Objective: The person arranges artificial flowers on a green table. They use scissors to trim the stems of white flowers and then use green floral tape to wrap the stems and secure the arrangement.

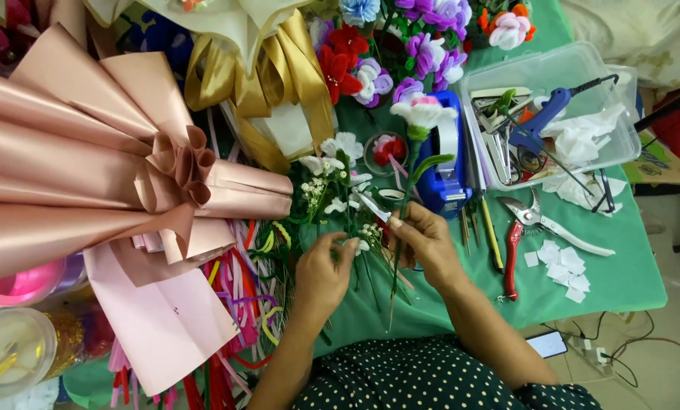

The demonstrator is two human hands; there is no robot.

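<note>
Right hand (423,239): grip closed on scissors (373,206) and flower stem (402,228). Left hand (323,269): grip pinches white blossom (361,244) beside it. Both sit mid-surface (621,273); pruners (534,228) toward right edge; pink paper (89,175) at left.

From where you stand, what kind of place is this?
Most likely a craft table for making handmade flower bouquets. Rose-gold wrapping paper fans out on the left, handmade flowers line the far edge, and a clear plastic box holds a blue glue gun.
</note>
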